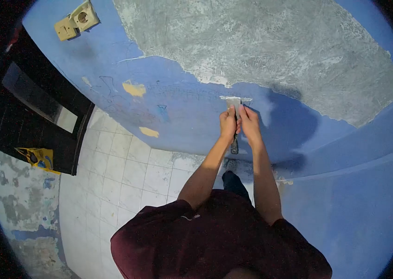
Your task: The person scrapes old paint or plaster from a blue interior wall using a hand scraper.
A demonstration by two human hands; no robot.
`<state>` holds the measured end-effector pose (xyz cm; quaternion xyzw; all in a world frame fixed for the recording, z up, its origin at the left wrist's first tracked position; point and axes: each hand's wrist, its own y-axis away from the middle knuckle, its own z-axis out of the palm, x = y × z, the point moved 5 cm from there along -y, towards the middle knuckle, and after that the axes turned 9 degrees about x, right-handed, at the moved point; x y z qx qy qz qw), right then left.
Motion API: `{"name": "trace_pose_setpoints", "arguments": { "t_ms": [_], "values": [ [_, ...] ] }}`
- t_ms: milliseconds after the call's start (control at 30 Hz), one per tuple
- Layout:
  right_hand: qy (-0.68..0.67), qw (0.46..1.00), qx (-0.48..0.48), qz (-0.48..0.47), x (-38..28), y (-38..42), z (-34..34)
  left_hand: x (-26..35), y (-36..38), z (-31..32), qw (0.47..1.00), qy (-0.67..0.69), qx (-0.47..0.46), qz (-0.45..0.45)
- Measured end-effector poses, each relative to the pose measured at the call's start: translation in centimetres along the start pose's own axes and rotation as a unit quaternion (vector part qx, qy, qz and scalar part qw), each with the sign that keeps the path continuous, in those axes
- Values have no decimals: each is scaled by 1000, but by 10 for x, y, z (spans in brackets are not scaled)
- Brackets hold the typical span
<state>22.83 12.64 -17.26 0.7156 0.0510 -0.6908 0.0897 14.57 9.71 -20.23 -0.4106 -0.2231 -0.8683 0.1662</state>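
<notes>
A paint scraper (233, 102) with a flat metal blade and a dark handle rests its edge against the blue wall (192, 116). My left hand (227, 125) is closed around it, thumb along the blade's base. From the other side, my right hand (250, 123) grips the same scraper, its fingers partly hidden. The handle's end sticks out below both hands. A pale scraped streak (247, 99) runs across the paint at the blade edge. Just above, a large bare grey patch (261, 46) has a ragged paint edge.
Two cream electrical fittings (83, 17) are on the wall at upper left. A dark door (34, 107) stands at left, with a yellow bag (43, 159) by it. White floor tiles (113, 186) spread below. My shoe (230, 164) is close to the wall's base.
</notes>
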Motion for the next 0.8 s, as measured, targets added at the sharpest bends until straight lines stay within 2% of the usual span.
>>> {"name": "trace_pose_setpoints", "arguments": {
  "t_ms": [67,133,200,267,300,367,500,600,667,800],
  "values": [
    [-25,999,-20,14,-4,-1,16,6,-3,-7,999,-7,-6,32],
    [-21,999,-16,27,-1,-6,28,15,-5,-16,995,-73,46,55],
    [-22,1000,-12,-6,16,-22,41,20,-7,-18,993,-93,38,60],
    [-93,994,30,-49,18,-25,49,21,-8,-24,977,-155,114,94],
    [-92,994,29,-48,18,-23,49,17,-10,-26,977,-155,116,93],
    [-122,992,32,-22,16,-19,48,21,-14,-28,945,-232,134,186],
    [-143,988,52,-24,12,-15,43,16,-16,-29,945,-247,130,173],
    [-130,988,85,-17,25,-22,42,15,-20,-30,945,-232,119,199],
    [-229,966,122,-15,23,-19,48,13,-25,-35,946,-232,101,204],
    [-229,965,122,-15,30,-22,48,19,-23,-34,948,-232,88,199]
  ]
}}
